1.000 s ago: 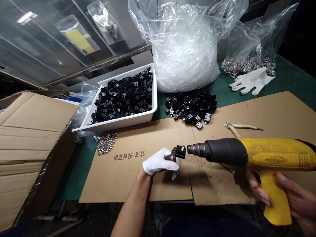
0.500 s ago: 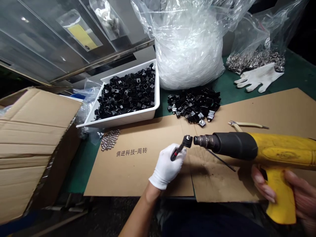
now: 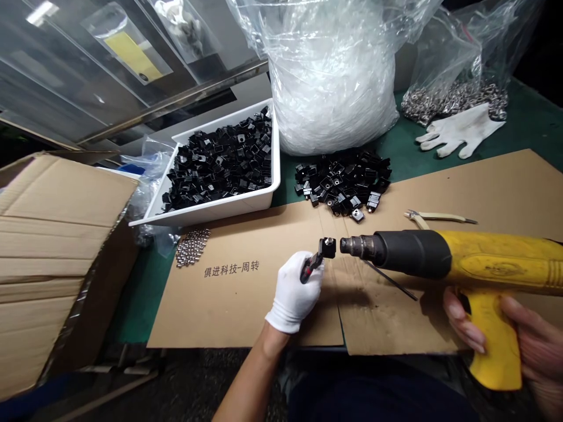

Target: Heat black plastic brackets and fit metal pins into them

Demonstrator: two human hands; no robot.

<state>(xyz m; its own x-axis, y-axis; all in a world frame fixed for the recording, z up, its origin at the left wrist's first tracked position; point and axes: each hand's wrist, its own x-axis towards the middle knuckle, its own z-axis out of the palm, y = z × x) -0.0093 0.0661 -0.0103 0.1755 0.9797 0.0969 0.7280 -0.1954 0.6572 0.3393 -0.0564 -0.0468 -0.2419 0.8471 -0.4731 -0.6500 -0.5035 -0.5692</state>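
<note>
My left hand [image 3: 298, 292], in a white glove, is closed round a dark tool with a red mark [image 3: 310, 266]. At the tool's tip is a small black part [image 3: 328, 247] with a metal piece on top. Bare, my right hand [image 3: 505, 328] grips the handle of a yellow heat gun [image 3: 497, 258]. The gun's metal nozzle points left at the black part, with a small gap between them. Both are held above the cardboard sheet [image 3: 246, 310].
Behind stand a white tray [image 3: 211, 214] of black parts, a pile of black parts [image 3: 343, 181] and a large plastic bag [image 3: 329, 82]. Pliers [image 3: 444, 217], a thin rod [image 3: 396, 283], metal pieces [image 3: 192, 247] and a white glove [image 3: 460, 132] lie about. A carton [image 3: 57, 252] is at left.
The black part at the tool's tip has turned and now shows a different side. The view has shifted slightly, and the gun remains pointed at the part.
</note>
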